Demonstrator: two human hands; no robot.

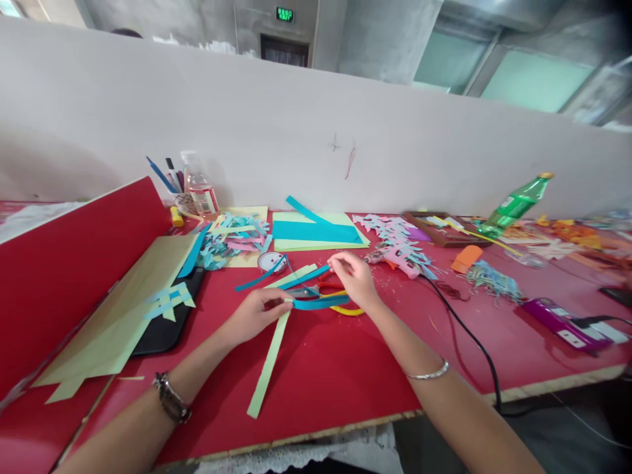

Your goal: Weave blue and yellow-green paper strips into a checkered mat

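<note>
My left hand [257,315] pinches one end of a blue paper strip [318,303] over the red table [345,368]. My right hand [356,278] is closed on the strip's other end, bending it into a loop. A light green paper strip [269,362] runs from under my left hand towards the table's front edge. Scissors with red and yellow handles [340,308] lie just beneath the blue strip. More blue and green strips [296,276] lie behind my hands.
Paper cuttings [232,240] and green and blue sheets [316,232] sit at the back. A pink glue gun [399,258] trails a black cord [474,342] over the front edge. At right lie a green bottle [516,205] and a purple device [563,324]. A red board [64,263] leans at left.
</note>
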